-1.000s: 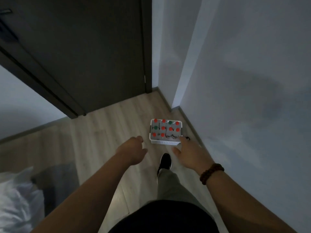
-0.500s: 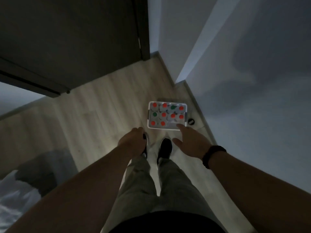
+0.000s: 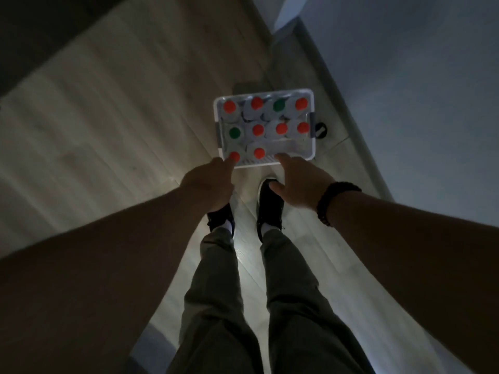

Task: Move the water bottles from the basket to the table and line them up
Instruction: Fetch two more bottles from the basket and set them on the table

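A white plastic basket [image 3: 313, 147] stands on the wooden floor just ahead of my feet. Several water bottles fill it upright, most with red caps [image 3: 258, 129], two with green caps [image 3: 234, 132]. The basket's near right corner holds no bottle. My left hand [image 3: 210, 184] reaches down over the near left corner, fingertips at a red cap [image 3: 234, 156]; it holds nothing. My right hand [image 3: 299, 182], fingers apart, hovers over the near rim with the index fingertip at the edge. The table is out of view.
A grey wall [image 3: 405, 90] with a skirting board runs close along the right. A small black round object [image 3: 320, 130] lies on the floor beside the basket's right handle. My two feet in dark shoes [image 3: 270, 201] stand right behind the basket.
I have stepped closer and tilted my view down; the basket looms larger. Both hands have reached forward to its near rim. The door has left the view.
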Demonstrator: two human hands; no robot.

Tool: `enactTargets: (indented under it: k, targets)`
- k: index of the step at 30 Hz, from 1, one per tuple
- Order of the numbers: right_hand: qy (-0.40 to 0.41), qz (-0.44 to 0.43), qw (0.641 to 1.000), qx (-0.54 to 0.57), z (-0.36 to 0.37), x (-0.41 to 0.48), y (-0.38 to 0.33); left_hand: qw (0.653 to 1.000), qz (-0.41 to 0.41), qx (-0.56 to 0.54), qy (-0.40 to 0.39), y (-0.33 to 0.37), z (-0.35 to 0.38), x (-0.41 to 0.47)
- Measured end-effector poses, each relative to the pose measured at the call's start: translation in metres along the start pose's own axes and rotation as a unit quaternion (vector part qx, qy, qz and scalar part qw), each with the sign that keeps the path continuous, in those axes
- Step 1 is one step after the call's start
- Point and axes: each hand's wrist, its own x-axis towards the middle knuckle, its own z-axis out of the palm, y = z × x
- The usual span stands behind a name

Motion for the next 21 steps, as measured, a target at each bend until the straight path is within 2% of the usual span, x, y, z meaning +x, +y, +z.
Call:
enactTargets:
  k: [10,16,21]
  targets:
    - [-0.007,-0.014,1.000,-0.004,0.062,0.139,0.037,0.999,0.040,0.020,0.015,-0.043,0.055,0.126]
    - [-0.020,-0.057,0.998,-0.009,0.078,0.180,0.042,0.996,0.067,-0.019,0.047,-0.053,0.063,0.166]
    - [0.002,-0.081,0.996,0.038,0.081,0.194,0.048,0.997,0.063,0.010,0.054,-0.052,0.066,0.188]
